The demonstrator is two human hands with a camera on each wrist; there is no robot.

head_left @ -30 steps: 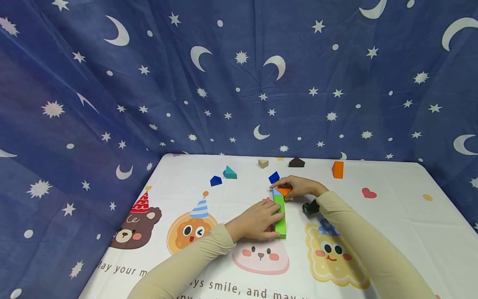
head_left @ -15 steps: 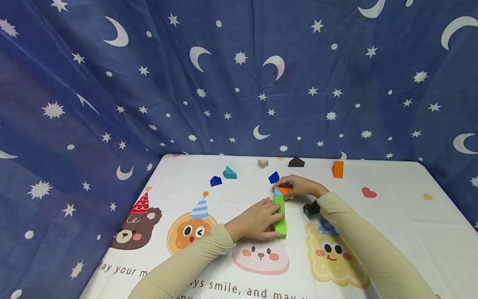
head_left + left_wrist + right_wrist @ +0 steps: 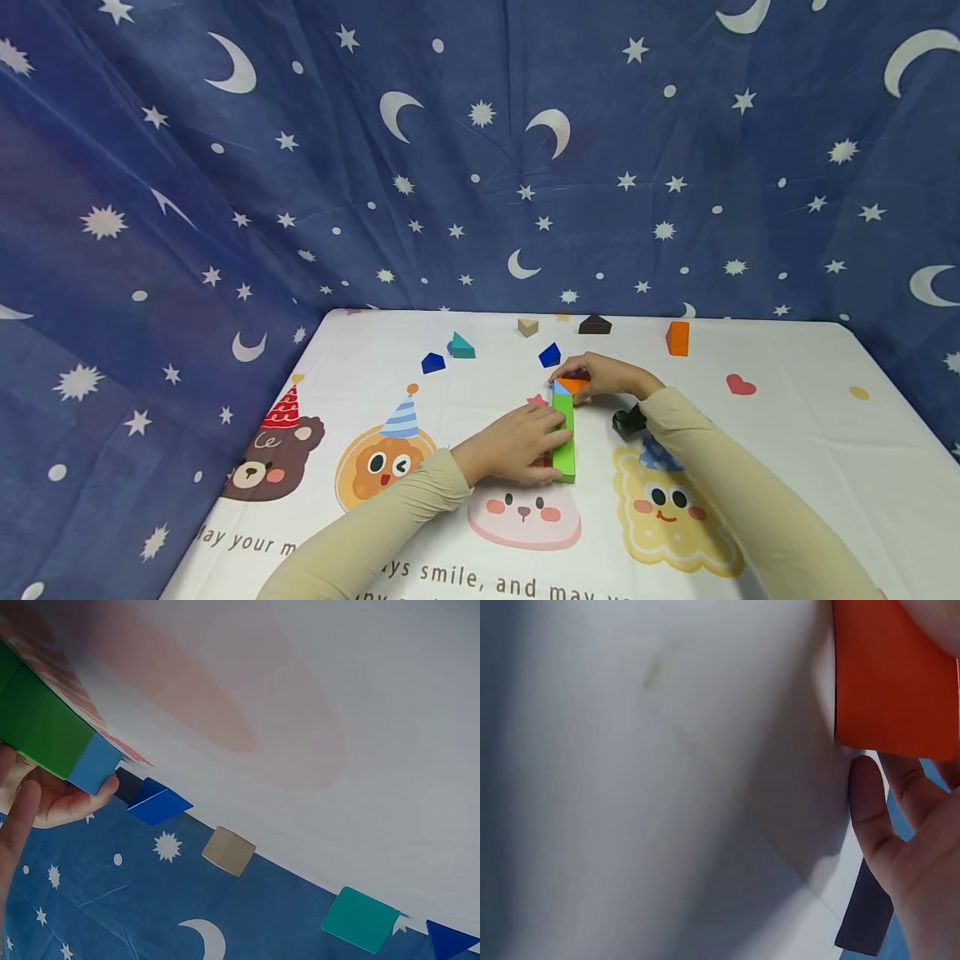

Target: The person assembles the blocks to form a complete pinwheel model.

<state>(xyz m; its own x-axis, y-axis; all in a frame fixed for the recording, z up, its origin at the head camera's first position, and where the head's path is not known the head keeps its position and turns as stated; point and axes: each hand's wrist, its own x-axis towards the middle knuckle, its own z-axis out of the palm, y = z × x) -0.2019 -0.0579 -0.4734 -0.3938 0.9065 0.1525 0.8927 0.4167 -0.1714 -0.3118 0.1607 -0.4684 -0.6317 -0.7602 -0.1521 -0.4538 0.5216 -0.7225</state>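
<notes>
My left hand [image 3: 517,442] lies over a long bright green block [image 3: 564,454], its fingers across the top and the thumb at the near left side. In the left wrist view, a seam crosses the green surface [image 3: 45,731]. At the far end, my right hand [image 3: 606,375] pinches an orange triangular block [image 3: 573,385] beside a light blue triangular one [image 3: 561,387]. One right fingertip touches the light blue piece [image 3: 95,765] in the left wrist view. The orange face [image 3: 896,682] fills the upper right of the right wrist view.
Farther back lie a dark blue block [image 3: 550,355], a wooden one [image 3: 528,327], a dark brown one [image 3: 595,326] and an orange one [image 3: 678,339]. To the left are a teal block [image 3: 462,347] and another blue block [image 3: 432,362]. A dark object [image 3: 628,422] shows by the right cuff.
The green block has slid slightly right and toward the near side. The light blue and orange pieces, held by my right hand, have shifted right and now sit against its far end.
</notes>
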